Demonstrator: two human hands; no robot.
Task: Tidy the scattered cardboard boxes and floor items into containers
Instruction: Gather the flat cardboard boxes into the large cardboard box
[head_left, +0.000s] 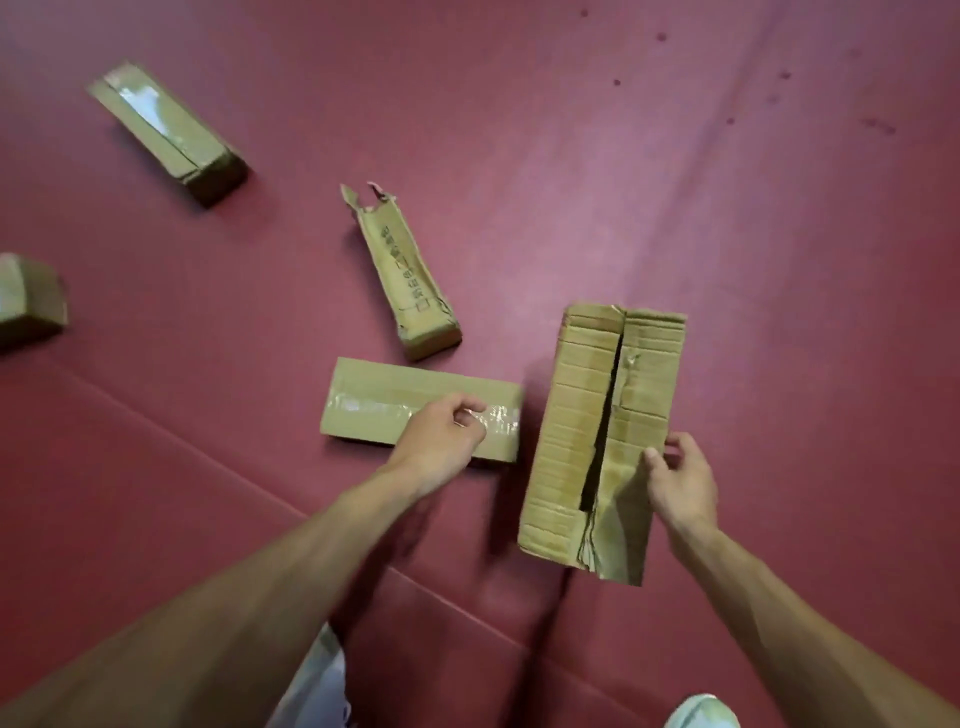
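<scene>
A large split box (576, 415) on the red floor (727, 208) is gripped at its right edge by the right hand (680, 478). The left hand (441, 431) is curled over a taped box (384, 400) just beside it; whether its tape is pinched cannot be told.

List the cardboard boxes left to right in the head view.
Box cut off at the left edge → taped box farther back → flat taped box → large split box. Torn printed box skipped: it overlaps the flat one's span.
</scene>
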